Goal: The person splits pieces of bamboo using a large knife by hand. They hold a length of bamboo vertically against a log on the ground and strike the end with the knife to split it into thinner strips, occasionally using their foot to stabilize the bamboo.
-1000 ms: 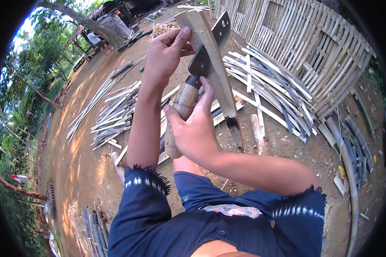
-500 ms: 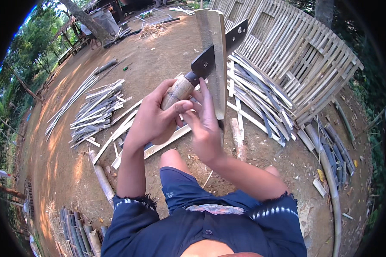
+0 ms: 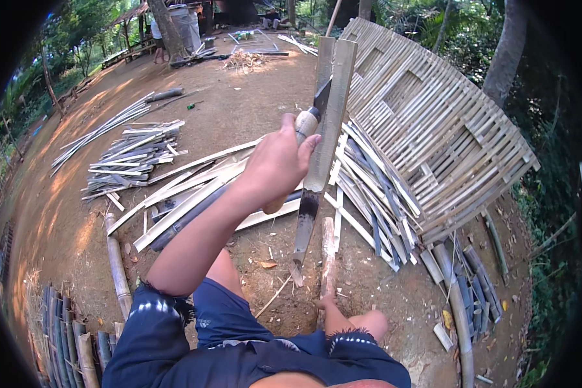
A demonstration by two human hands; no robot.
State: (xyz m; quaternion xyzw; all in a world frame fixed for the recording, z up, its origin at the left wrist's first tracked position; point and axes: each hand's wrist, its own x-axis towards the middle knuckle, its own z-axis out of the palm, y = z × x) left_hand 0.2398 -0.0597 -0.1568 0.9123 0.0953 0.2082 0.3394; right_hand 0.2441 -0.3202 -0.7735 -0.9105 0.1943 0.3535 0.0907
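Note:
My left hand [image 3: 277, 155] is wrapped round the pale, rounded handle [image 3: 306, 123] of a large knife. Its dark blade [image 3: 322, 97] is set into a split bamboo piece [image 3: 328, 145], which stands nearly upright in front of me. Two long faces of the bamboo show, with a crack between them at the top; its darker lower part reaches down to the ground. Low between my knees, my right hand [image 3: 330, 304] closes on the near end of a round wooden stick [image 3: 328, 249] that lies along the ground.
Split bamboo strips lie in piles at left [image 3: 136, 155], centre [image 3: 204, 187] and right [image 3: 375, 187]. A slatted bamboo panel [image 3: 446, 136] leans at the right. Bamboo poles [image 3: 68, 336] stand at the lower left. Farther back are a frame [image 3: 258, 42], a tree trunk [image 3: 165, 29] and a person [image 3: 156, 39].
My right hand has left the knife and gone down to the stick on the ground. My left hand keeps the handle, and the blade now points more away from me. The view has tilted up.

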